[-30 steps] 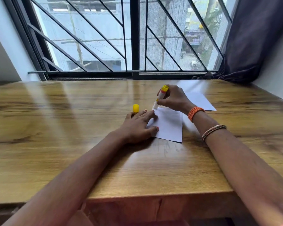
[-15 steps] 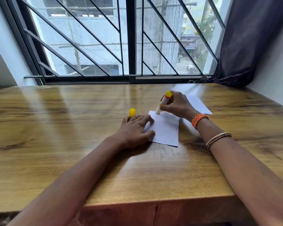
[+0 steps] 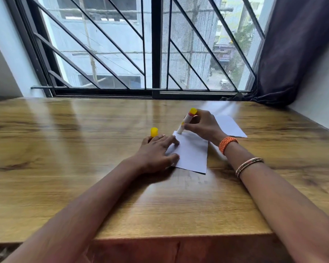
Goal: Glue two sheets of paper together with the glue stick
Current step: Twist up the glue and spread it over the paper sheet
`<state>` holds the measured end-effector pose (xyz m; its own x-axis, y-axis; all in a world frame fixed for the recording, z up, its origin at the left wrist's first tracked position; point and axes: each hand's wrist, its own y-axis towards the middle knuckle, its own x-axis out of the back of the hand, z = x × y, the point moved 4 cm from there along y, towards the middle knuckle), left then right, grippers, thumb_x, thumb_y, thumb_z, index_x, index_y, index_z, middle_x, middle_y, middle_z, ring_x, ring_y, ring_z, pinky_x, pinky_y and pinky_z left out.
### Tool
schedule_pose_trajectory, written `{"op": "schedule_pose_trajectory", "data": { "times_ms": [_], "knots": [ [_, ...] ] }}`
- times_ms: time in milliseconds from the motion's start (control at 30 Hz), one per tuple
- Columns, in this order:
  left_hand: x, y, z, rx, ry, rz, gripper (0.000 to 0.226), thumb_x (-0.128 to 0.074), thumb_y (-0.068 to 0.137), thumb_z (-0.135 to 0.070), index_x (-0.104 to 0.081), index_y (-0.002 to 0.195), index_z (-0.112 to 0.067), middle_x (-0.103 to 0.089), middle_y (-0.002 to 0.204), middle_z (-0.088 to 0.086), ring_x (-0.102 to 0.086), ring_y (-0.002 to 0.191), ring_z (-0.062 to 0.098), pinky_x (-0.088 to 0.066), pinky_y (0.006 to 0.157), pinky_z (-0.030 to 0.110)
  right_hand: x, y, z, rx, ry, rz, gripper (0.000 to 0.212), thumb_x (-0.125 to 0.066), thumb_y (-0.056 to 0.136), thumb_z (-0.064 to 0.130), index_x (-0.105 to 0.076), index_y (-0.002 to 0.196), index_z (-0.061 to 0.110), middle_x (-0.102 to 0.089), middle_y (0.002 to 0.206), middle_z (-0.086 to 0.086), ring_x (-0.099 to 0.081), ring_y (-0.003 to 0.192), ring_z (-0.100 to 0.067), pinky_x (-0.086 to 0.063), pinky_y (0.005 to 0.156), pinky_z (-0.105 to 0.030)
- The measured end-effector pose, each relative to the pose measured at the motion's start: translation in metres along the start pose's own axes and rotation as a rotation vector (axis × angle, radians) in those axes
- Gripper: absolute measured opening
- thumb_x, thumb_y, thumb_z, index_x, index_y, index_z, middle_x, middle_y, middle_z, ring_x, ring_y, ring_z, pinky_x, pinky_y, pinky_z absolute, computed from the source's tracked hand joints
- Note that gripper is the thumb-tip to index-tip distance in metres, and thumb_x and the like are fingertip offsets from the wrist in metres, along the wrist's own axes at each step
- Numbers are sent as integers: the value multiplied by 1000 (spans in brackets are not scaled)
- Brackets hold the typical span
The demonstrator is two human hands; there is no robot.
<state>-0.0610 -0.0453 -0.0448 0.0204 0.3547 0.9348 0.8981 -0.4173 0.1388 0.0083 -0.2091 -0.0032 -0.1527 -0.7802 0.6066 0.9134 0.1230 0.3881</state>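
A white sheet of paper (image 3: 193, 154) lies on the wooden table (image 3: 84, 149). My left hand (image 3: 156, 152) presses flat on the sheet's left edge with straight fingers. My right hand (image 3: 203, 126) grips a white glue stick with a yellow end (image 3: 187, 120), tilted, its tip touching the sheet's far left corner. A second white sheet (image 3: 229, 126) lies behind my right hand, partly hidden by it. The yellow cap (image 3: 154, 132) stands upright just beyond my left fingers.
A barred window (image 3: 156, 54) runs along the table's far edge. A dark curtain (image 3: 296, 54) hangs at the back right beside a white wall. The table's near edge sits under my forearms.
The view has shifted slightly. The glue stick's tip stays at the sheet's far left corner, with my right hand a little lower on it. My left hand keeps pressing the paper.
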Motion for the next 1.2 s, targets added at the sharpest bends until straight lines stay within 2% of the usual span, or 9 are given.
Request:
{"op": "schedule_pose_trajectory", "data": {
  "times_ms": [67,267,400,533,767,1200],
  "knots": [
    [1,1,0,-1,-5,-2,62,-34,71,-55,-41,128,-32,-41,143,-6,-22,138,11,-12,105,36,-2,1,3,10,-4,7,22,-79,71,15,-69,88,6,-73,91,-10,-69,87,-23,-55,80,-36],
    [1,0,0,-1,3,-5,63,-35,71,-55,-41,129,-31,-40,143,-6,-24,137,11,-13,104,36,-6,0,4,17,-2,12,20,-79,72,16,-67,87,9,-71,89,-7,-67,85,-21,-56,81,-40],
    [3,-1,-2,13,-15,7,63,-35,70,-54,-42,128,-30,-40,143,-5,-25,135,12,-14,104,36,-8,-1,3,-51,18,49,26,-76,74,17,-65,95,7,-71,98,-12,-68,95,-27,-53,87,-50],
    [3,-1,-2,14,-9,12,62,-35,71,-53,-41,128,-30,-40,142,-4,-26,134,13,-14,103,36,-3,-6,2,-58,-13,39,27,-76,73,21,-65,95,11,-71,99,-11,-66,98,-28,-50,89,-55],
    [1,-1,-1,13,-10,-17,61,-35,71,-53,-42,126,-30,-41,141,-6,-27,133,12,-14,101,34,10,-13,-2,-78,-42,27,21,-75,73,20,-66,91,17,-71,97,-8,-67,96,-26,-49,91,-53],
    [1,-1,-2,13,2,-15,61,-34,72,-53,-41,128,-31,-39,143,-6,-26,135,13,-14,104,37,31,-22,-17,-153,-75,8,28,-72,76,20,-63,99,8,-69,104,-13,-63,103,-31,-43,97,-55]
  ]
}}
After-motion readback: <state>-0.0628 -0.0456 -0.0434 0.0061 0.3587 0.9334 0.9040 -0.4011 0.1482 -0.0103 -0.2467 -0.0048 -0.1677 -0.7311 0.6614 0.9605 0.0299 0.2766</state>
